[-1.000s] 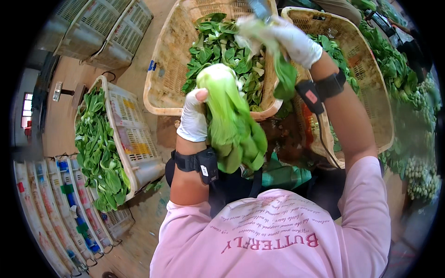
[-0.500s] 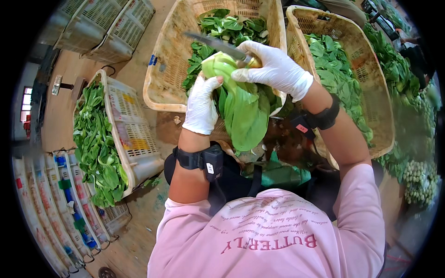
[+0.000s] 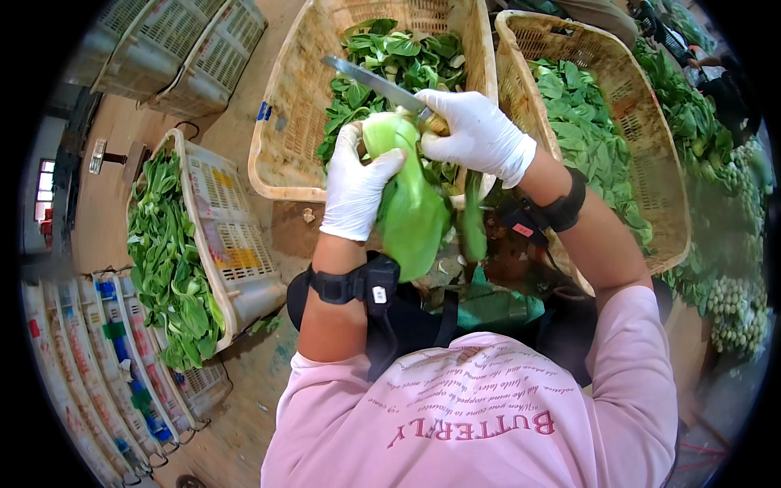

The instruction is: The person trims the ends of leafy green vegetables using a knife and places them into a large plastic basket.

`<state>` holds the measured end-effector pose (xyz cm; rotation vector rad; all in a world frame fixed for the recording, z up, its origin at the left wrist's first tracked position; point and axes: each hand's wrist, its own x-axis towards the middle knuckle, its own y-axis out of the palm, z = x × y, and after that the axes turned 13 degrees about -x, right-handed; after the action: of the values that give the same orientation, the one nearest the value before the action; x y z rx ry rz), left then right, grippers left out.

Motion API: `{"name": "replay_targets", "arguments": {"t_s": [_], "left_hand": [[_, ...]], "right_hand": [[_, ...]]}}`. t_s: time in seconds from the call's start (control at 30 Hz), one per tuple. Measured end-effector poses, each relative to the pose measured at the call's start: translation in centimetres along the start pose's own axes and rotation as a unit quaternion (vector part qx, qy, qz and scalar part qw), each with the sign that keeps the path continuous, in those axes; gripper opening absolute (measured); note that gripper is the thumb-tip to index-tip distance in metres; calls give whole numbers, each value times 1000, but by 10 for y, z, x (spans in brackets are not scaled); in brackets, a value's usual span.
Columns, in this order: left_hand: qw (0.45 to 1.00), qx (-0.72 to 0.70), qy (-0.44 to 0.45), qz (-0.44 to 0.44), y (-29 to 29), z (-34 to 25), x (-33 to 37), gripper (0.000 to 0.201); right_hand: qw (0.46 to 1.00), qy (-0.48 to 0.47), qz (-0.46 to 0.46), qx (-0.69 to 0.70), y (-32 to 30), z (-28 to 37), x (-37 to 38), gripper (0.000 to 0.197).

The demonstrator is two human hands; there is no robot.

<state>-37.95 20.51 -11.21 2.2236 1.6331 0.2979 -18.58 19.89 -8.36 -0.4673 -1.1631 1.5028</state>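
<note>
My gloved left hand (image 3: 355,183) is closed around a head of bok choy (image 3: 415,224), its pale stem end up and its green leaves hanging toward my lap. In my gloved right hand (image 3: 480,138) is a knife (image 3: 373,82), gripped by its handle, the blade pointing to the upper left just above the stem end. A loose green leaf (image 3: 473,224), smeared by motion, hangs below my right hand; whether the hand touches it is hidden. Behind both hands stands a dirty cream plastic crate (image 3: 286,122) with bok choy greens (image 3: 403,45) inside.
At the right a second crate (image 3: 663,175) holds leafy greens, with more vegetables (image 3: 736,317) beyond it. A white crate (image 3: 236,236) full of bok choy is at the left. Stacked crates stand at the upper left (image 3: 191,49) and lower left (image 3: 93,350). Scraps lie on the floor.
The bok choy has moved slightly down and left with my left hand. A leaf has come away from it and hangs apart below my right hand. The knife stays in my right hand.
</note>
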Motion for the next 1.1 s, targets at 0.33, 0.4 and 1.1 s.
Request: {"name": "replay_targets", "arguments": {"t_s": [0.33,0.4,1.1], "left_hand": [[925,-346,-125,92,-10,-23,-3,63],[933,-335,-113,63,-13,-19,-3,63],[996,-69,-22,52,5,1,-3,51]], "right_hand": [[974,30,-213,-76,-12,-82,45,25],[981,63,-178,39,-14,-56,45,27],[979,41,7,201,-9,-3,7,35]]}}
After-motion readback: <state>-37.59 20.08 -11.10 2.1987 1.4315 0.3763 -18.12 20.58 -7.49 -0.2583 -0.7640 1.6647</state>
